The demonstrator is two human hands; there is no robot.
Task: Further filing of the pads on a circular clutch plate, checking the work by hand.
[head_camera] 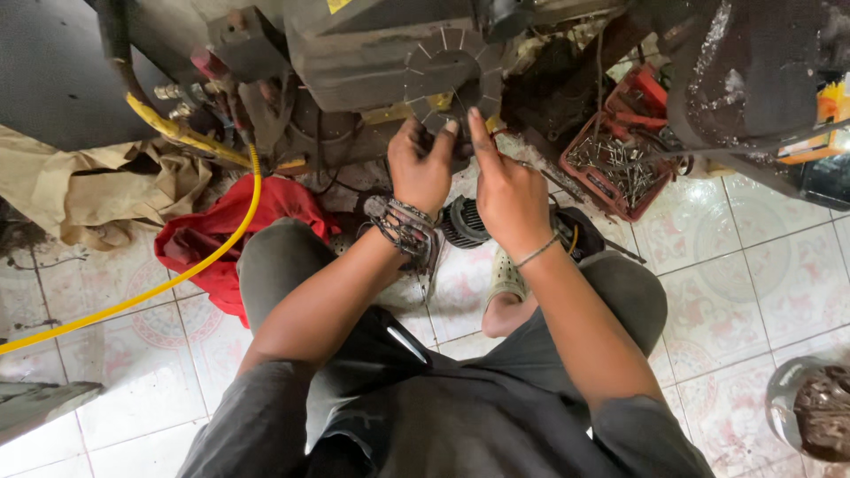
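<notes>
Our left hand (420,168) and right hand (506,190), fingers pinching small parts (unidentifiable) below the finned disc (447,75), steadying them there.

Both hands side by side at finned disc (450,75) on machine (372,62). Hose (212,243) and cloth (235,226) on floor left; nail crate (611,168) right (fan part (462,223), probably, beneath wrists).

Matt grey metal finned disc (447,75), glossy floor tiles (779,274), red cloth (226,235)
</notes>
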